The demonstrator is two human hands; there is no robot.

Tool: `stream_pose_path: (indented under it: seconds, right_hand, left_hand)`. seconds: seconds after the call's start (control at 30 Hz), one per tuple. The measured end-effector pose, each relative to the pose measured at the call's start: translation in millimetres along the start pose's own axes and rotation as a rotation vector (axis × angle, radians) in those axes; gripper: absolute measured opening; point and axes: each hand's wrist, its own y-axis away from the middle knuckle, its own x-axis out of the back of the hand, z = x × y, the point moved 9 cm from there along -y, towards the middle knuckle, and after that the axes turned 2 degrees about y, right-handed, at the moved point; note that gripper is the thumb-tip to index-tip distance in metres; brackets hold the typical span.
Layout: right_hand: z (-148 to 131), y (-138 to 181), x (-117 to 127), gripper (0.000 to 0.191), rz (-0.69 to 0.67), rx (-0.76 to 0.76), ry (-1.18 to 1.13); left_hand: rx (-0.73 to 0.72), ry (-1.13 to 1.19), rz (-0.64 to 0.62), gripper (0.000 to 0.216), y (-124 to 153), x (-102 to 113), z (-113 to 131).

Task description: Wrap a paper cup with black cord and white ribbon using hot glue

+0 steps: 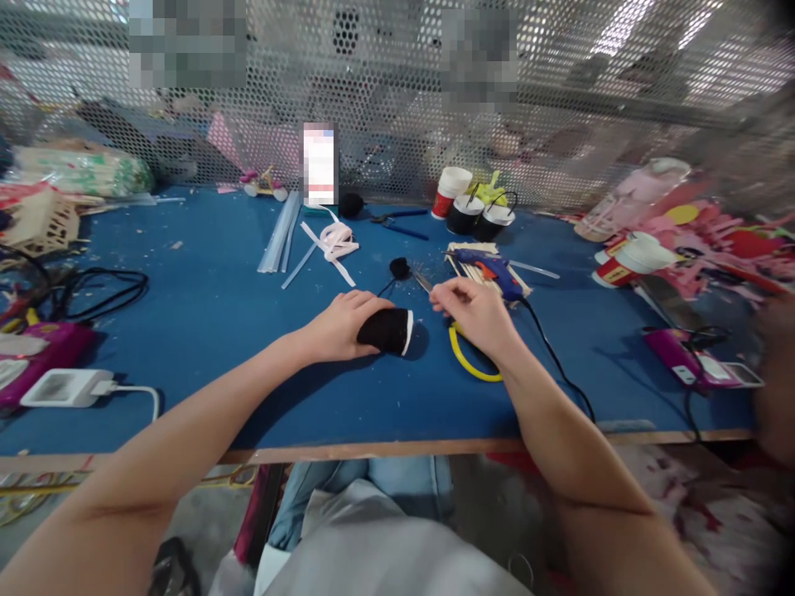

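My left hand [341,327] is wrapped round a cup covered in black [386,331], which is tilted on its side with its white rim facing right. My right hand [475,310] is closed, thumb and fingertips pinched together; whatever is between them is too small to make out. Scissors with a yellow handle [463,356] lie under and beside that hand, their metal blades [423,280] showing past the fingertips. Just beyond the cup is a small black fluffy ball [399,267] with a thin dark stem.
A blue glue gun [503,273] rests on wooden sticks, its cord trailing right. Behind stand two black cups [464,217] with handles and a red-and-white paper cup [450,194]. Pliers [403,223], white ribbon [336,240], clear glue sticks [279,236] and a phone [320,165] are farther back.
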Motion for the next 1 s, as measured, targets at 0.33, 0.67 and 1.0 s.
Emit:
stream_pose_path:
  seconds: [0.33,0.67,1.0]
  right_hand:
    - [-1.0,-19.1,78.4,0.019,0.241,-0.032,0.479]
    - [72.4,-50.0,88.9,0.014,-0.011,-0.312,0.934]
    - [69.9,-42.4,99.4,0.037,0.202,-0.329,0.649]
  left_hand:
    - [0.025,-0.080,-0.008,0.057,-2.1,-3.3,0.7]
    - [0.012,-0.204,-0.191,0.068,-13.6,-5.9,3.6]
    - [-0.027,-0.096,-0.119,0.055,-15.6,-3.4,-1.0]
